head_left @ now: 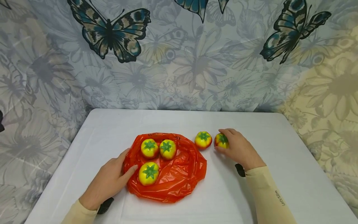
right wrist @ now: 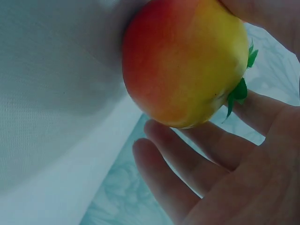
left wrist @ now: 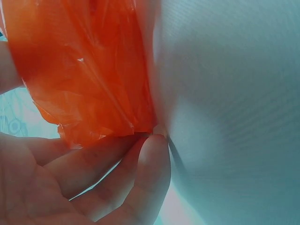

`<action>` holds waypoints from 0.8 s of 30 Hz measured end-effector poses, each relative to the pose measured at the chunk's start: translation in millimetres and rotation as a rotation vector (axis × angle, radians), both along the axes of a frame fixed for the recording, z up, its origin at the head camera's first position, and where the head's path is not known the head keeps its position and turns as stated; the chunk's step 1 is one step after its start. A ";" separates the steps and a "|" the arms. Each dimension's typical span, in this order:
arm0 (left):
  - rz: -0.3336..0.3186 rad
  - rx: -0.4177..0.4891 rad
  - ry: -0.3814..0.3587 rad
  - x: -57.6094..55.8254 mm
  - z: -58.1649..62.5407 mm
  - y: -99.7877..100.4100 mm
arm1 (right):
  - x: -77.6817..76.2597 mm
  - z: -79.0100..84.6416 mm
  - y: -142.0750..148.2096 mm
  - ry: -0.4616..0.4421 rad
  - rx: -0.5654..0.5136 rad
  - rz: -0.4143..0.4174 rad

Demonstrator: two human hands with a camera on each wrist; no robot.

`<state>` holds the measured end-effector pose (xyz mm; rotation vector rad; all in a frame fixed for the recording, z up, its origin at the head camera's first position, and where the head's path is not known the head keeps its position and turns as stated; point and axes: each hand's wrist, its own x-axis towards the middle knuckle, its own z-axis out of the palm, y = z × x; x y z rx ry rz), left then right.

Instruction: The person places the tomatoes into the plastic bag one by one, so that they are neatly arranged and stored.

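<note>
A red plastic bag sits opened out on the white table. Three yellow-and-red tomatoes with green star-shaped tops lie in it: one at the back left, one beside it and one in front. My left hand holds the bag's left side, thumb over the edge and fingers against the outer wall. Right of the bag, my right hand grips another tomato between thumb and fingers, close over the tabletop. Just left of that hand stands a loose tomato, near the bag's edge.
The white table has rounded far corners. Behind it hangs a cloth backdrop with flowers and butterflies, which also runs along both sides.
</note>
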<state>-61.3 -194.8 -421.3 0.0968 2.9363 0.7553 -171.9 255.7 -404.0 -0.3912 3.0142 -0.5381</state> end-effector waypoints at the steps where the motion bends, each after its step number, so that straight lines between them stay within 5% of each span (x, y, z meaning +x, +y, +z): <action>1: 0.001 0.000 -0.003 0.0 0.0 -0.1 | -0.4 -0.3 0.2 -0.008 -0.001 -0.004; 11: -0.005 0.001 0.001 0.3 0.2 -1.4 | -1.3 2.7 1.1 -0.018 -0.009 -0.017; 24: -0.006 -0.003 -0.006 0.4 0.4 0.8 | 10.0 28.3 -6.9 -0.001 -0.040 -0.023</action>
